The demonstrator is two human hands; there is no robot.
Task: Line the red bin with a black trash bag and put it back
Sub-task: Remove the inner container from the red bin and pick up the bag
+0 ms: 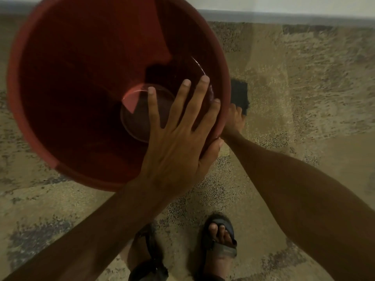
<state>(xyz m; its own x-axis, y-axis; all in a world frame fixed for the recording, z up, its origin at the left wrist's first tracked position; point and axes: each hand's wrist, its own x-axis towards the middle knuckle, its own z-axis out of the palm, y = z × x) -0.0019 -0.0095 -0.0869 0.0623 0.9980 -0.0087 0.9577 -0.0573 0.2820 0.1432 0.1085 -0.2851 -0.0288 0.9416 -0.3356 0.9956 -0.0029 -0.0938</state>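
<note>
The red bin fills the upper left, tilted with its open mouth toward me; its inside is bare and dark. My left hand grips the near right rim, fingers spread inside and thumb outside. A small folded black trash bag lies on the floor just right of the bin. My right hand reaches down past the rim, fingers closed on the bag's near edge; the bin partly hides this hand.
Mottled tan and grey floor spreads all around. A pale wall with a grey skirting runs along the top. My two sandalled feet stand at the bottom centre, below the bin.
</note>
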